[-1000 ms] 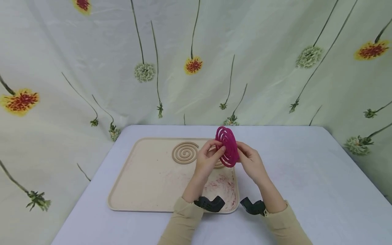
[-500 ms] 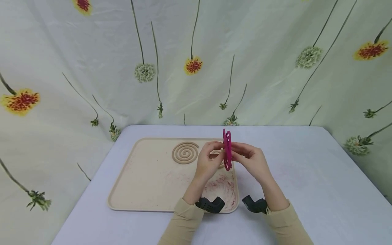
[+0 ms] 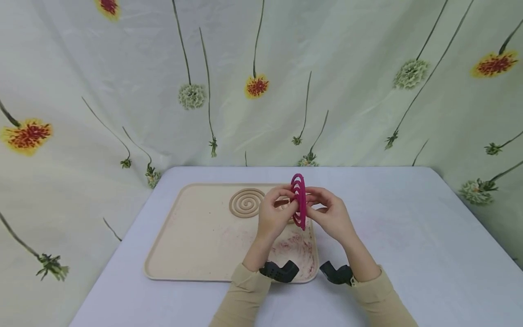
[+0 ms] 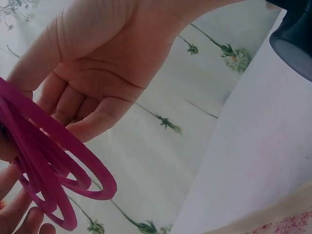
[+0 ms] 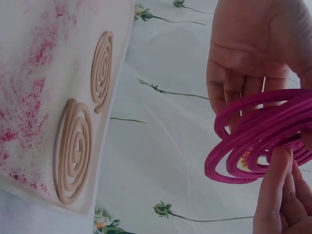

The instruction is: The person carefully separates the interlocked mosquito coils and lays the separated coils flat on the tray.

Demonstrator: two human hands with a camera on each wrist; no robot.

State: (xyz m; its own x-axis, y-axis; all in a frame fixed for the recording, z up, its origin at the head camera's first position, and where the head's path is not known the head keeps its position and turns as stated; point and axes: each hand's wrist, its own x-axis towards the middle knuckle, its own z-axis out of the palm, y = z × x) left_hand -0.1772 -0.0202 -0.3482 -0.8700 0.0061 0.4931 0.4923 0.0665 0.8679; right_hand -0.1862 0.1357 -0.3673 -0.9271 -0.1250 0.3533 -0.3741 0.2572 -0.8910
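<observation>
A magenta spiral coil point(image 3: 299, 200) stands on edge above the right end of a beige tray point(image 3: 192, 247). My left hand point(image 3: 288, 198) pinches it from the left and my right hand point(image 3: 313, 198) from the right, fingertips near its middle. In the left wrist view the magenta coil point(image 4: 53, 161) shows its rings spread apart before the right palm point(image 4: 97, 73). The right wrist view has the magenta coil point(image 5: 263, 136) between the left palm point(image 5: 248, 48) and my right fingers point(image 5: 275, 195).
One beige spiral coil point(image 3: 247, 202) lies flat at the back of the tray, with a second beige coil point(image 5: 73, 151) beside it, mostly hidden behind my hands in the head view. Pink dust point(image 3: 296, 247) marks the tray's right part. A flowered cloth point(image 3: 261, 81) hangs behind the white table point(image 3: 408, 236).
The magenta coil has turned from facing me to nearly edge-on. Both hands stay in the same place above the tray, with fingers shifted on the coil.
</observation>
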